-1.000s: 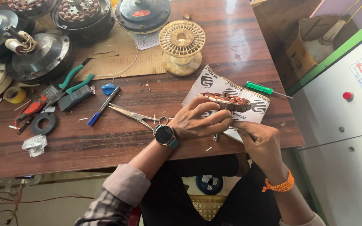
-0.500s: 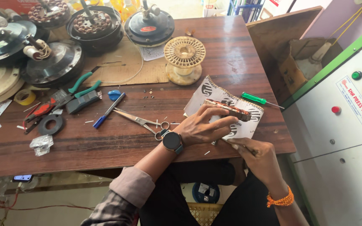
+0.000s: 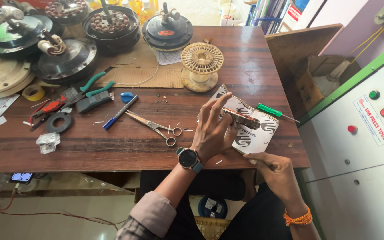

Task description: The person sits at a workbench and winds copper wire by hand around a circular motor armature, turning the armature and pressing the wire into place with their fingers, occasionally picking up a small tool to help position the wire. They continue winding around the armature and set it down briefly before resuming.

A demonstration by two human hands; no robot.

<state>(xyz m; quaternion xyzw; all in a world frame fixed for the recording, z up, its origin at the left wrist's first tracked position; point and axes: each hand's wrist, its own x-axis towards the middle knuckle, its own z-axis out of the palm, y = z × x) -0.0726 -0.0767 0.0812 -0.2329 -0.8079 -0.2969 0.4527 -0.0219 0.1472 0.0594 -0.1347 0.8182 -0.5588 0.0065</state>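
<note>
My left hand, with a dark watch on the wrist, holds a small brown wound metal part by its near end, fingers raised, just above a white printed sheet on the wooden table. My right hand, with an orange wristband, sits at the table's front edge below the sheet. It is closed around a thin dark tool whose tip I can barely see.
Scissors, a blue pen, green-handled pliers, tape rolls and a green screwdriver lie on the table. A cream spool and several fan motors stand at the back. A green-and-white machine cabinet is at the right.
My left hand has tipped the wound part up and raised its fingers. My right hand has drawn back from the part to the table's front edge. The view has shifted slightly.
</note>
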